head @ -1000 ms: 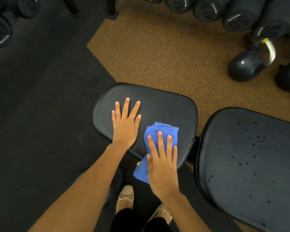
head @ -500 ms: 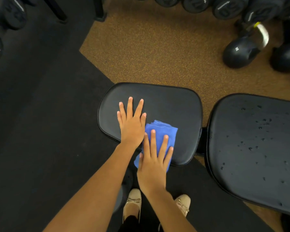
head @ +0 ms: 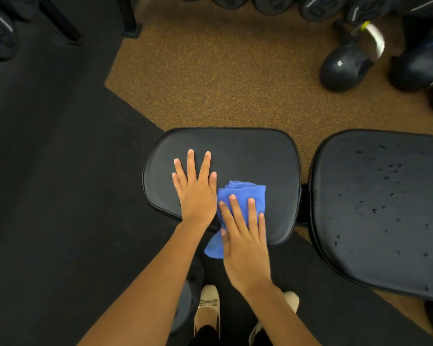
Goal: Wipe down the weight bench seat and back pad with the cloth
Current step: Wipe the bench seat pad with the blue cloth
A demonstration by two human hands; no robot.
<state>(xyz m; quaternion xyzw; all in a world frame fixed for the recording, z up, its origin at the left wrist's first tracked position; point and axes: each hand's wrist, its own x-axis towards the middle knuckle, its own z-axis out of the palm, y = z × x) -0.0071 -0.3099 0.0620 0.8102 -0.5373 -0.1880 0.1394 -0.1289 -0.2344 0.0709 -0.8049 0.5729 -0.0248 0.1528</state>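
Blue cloth [head: 240,196], folded and bunched, lying on the near right part of the seat pad [head: 235,156], with 1 corner hanging off the front edge toward the floor. Pressed flat under the right hand [head: 244,236], fingers spread and extended, not curled around the fabric; an open-palm press, not a clenched grip, probably chosen to spread pressure across a wider patch while wiping. Left hand [head: 194,191] just beside the cloth, palm down and open on bare vinyl, grasping nothing, most likely bracing the body while leaning over the bench. Seat looking dry and matte around both hands. To the right, across a narrow gap at the hinge, the back pad [head: 375,208], dotted with many small droplets, too many and too fine to count; judged not yet wiped, so roughly half the job remaining. Counted: 1 cloth, 2 pads, 2 hands, 2 pale flat shoes [head: 208,310] below on the dark floor mat. Farther out, speckled brown flooring [head: 223,71], 2 dark kettlebells [head: 343,66] at upper right, and a row of dumbbell ends along the top edge, cut off by the frame, number unclear.
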